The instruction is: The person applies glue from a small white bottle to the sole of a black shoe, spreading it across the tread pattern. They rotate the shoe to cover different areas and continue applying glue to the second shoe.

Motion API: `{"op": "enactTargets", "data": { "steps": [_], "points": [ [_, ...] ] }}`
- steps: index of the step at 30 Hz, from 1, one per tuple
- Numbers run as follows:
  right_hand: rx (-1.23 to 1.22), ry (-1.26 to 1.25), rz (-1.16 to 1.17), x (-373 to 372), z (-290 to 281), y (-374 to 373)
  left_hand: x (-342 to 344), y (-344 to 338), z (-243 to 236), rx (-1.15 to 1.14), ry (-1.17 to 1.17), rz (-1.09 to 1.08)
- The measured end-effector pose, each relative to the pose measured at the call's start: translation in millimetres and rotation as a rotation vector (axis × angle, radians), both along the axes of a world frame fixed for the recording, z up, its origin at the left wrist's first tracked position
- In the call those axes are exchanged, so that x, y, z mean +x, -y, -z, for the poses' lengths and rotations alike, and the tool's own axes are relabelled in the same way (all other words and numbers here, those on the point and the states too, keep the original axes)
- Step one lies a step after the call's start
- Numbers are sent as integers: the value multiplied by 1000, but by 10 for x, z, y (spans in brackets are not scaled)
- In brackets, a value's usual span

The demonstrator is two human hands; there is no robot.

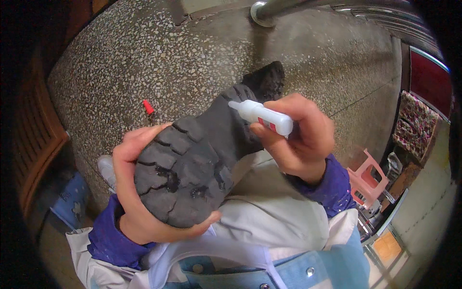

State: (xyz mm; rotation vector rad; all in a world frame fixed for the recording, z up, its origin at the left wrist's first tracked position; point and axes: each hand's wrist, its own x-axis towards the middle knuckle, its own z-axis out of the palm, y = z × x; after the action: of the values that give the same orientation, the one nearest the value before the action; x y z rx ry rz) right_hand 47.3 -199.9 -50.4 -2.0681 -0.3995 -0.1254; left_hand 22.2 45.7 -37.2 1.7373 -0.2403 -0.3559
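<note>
A black boot [192, 159] lies over my lap with its treaded sole turned up toward me. My left hand [139, 188] is wrapped round the toe end, thumb and fingers on opposite edges. Glossy wet-looking patches show between the lugs at the forefoot. In my right hand [303, 135] a small white glue bottle [267, 118] is pinched between thumb and fingers. Its narrow nozzle points left, over the heel part of the sole; whether it touches cannot be told. Fuzzy black lining shows at the boot's far end. A red cap [148, 107] lies on the floor beyond my left hand.
The speckled stone floor [192, 53] spreads ahead, with a metal post [269, 13] at the far side. A slatted wooden seat [41, 135] stands at left, above a blue cloth-like thing [71, 200]. At right are a pink plastic stool [368, 178] and a flowered cloth [415, 123].
</note>
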Motion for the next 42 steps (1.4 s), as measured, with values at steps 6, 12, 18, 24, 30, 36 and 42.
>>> {"op": "enactTargets", "data": {
  "steps": [6, 12, 18, 24, 30, 36, 42],
  "points": [
    [-18, 75, -26, -11, 81, -48, -9, 84, -59, 66, 134, -4],
    [-60, 127, -67, -27, 81, -41, -6, 40, -58, 90, 152, 38],
    [5, 172, -76, -46, 89, -53, -19, 35, -79, 119, 193, 58],
    [-37, 163, -126, -51, 69, -25, -16, 103, -113, 81, 245, 5],
    [-20, 140, -206, -26, 54, -22, 3, 85, -120, 78, 297, 22],
    [9, 193, -143, -31, 84, -48, -8, 135, -97, 63, 375, -7],
    [19, 203, -160, -28, 118, -50, -6, 79, -58, 86, 342, 65]
  ]
}}
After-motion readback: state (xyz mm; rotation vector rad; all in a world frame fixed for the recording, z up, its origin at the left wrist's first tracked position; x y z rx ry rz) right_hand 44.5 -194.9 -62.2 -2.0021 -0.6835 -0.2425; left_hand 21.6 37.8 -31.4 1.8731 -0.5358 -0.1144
